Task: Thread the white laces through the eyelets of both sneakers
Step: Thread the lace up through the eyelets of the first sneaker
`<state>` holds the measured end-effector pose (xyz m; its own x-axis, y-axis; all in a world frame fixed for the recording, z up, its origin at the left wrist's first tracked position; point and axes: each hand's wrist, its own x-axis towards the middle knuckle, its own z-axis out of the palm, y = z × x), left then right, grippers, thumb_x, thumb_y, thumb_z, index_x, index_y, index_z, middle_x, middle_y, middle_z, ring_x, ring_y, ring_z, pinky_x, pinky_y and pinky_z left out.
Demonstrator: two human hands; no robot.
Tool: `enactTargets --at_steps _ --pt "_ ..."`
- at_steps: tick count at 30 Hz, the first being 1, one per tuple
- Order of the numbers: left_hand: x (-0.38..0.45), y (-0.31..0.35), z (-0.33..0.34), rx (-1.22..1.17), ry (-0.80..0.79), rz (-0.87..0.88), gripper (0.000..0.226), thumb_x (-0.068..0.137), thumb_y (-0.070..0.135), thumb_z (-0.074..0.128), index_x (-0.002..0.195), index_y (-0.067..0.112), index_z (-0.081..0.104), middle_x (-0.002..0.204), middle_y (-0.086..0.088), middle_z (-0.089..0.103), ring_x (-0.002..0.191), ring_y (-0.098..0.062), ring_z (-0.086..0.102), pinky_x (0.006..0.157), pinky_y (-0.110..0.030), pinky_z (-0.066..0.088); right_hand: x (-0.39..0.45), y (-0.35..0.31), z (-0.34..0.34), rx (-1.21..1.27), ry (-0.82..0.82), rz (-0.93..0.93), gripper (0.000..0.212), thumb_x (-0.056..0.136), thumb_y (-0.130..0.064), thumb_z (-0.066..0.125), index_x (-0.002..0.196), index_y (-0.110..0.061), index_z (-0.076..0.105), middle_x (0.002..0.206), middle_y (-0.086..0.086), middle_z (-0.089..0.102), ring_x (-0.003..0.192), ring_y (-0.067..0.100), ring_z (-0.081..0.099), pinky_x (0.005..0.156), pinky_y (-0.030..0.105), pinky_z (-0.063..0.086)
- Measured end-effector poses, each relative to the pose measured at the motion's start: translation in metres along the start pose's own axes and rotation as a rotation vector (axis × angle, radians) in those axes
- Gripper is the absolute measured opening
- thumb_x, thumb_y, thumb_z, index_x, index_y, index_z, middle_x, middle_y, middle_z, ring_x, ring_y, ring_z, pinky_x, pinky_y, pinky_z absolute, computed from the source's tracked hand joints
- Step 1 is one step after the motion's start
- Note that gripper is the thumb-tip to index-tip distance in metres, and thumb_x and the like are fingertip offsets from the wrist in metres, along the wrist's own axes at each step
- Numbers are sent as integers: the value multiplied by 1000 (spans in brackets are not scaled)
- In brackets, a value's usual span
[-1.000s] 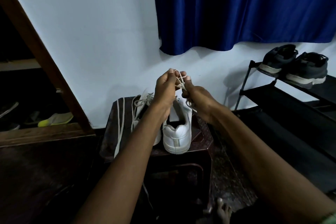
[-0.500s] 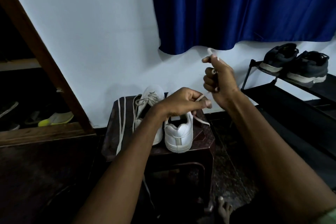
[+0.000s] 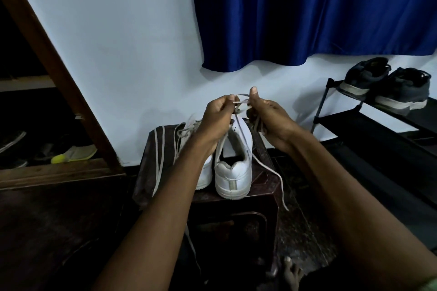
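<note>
Both hands pinch the white lace (image 3: 241, 102) in the head view, just above centre of the frame. Left hand (image 3: 218, 117): grip pressed together on a lace end between thumb and curled fingers. Right hand (image 3: 269, 116): grip likewise pinching the lace, thumb raised upright, remaining fingers curled round a further length of it. A small loop of lace arches between the two hands.

From the hands the lace runs down to the right sneaker (image 3: 234, 160), white, heel toward the camera, standing at centre frame. One loose end trails down the right side of that sneaker and hangs past the edge of the dark tabletop (image 3: 264, 179). Which eyelets are threaded cannot be told.

Left sneaker (image 3: 203, 172): white, touching the right one, largely hidden behind the left forearm; laces show at its front. A second white lace (image 3: 159, 158) lies loose along the left part of the tabletop.

Upper right: blue curtain (image 3: 307, 12) against the white wall. Right edge: black shoe rack (image 3: 369, 125) carrying a pair of dark shoes (image 3: 387, 85).
</note>
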<state>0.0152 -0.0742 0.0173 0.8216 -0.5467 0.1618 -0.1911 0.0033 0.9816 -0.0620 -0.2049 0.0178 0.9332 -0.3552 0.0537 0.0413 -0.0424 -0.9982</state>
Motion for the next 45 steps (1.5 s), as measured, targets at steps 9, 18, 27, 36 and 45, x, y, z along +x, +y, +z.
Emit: enactTargets --at_steps 9,18,27,36,45 --pt "-2 16 -15 -76 64 112 20 103 21 63 108 11 79 86 18 73 72 13 61 64 -6 45 2 20 12 -313 -19 -114 51 86 -38 83 125 -16 57 96 2 76 86 16 75 73 31 60" --pt "-2 14 -7 64 -193 -32 63 100 67 43 145 23 51 130 4 69 115 -10 68 103 -37 48 0 -8 11 364 227 -109 44 104 -51 50 76 -17 52 62 1 46 53 13 46 55 28 46" --pt "-10 9 -3 217 -470 77 24 102 35 65 99 17 81 70 4 59 69 -11 52 73 -21 47 2 -12 -21 256 349 -65 46 105 -57 41 85 -17 51 65 -4 38 52 10 29 44 23 23" --pt "0 9 -8 -33 -85 -21 39 112 43 39 89 22 63 102 0 70 76 -12 69 62 -33 48 -14 8 16 -35 -295 89 65 101 -64 41 93 -6 69 99 19 75 57 15 43 53 28 28" --pt "12 -6 -3 623 -189 105 23 93 42 52 114 35 57 128 1 56 124 -22 54 105 -49 46 4 16 17 322 -185 168 74 93 -74 47 128 -13 68 117 12 73 111 28 69 88 37 54"
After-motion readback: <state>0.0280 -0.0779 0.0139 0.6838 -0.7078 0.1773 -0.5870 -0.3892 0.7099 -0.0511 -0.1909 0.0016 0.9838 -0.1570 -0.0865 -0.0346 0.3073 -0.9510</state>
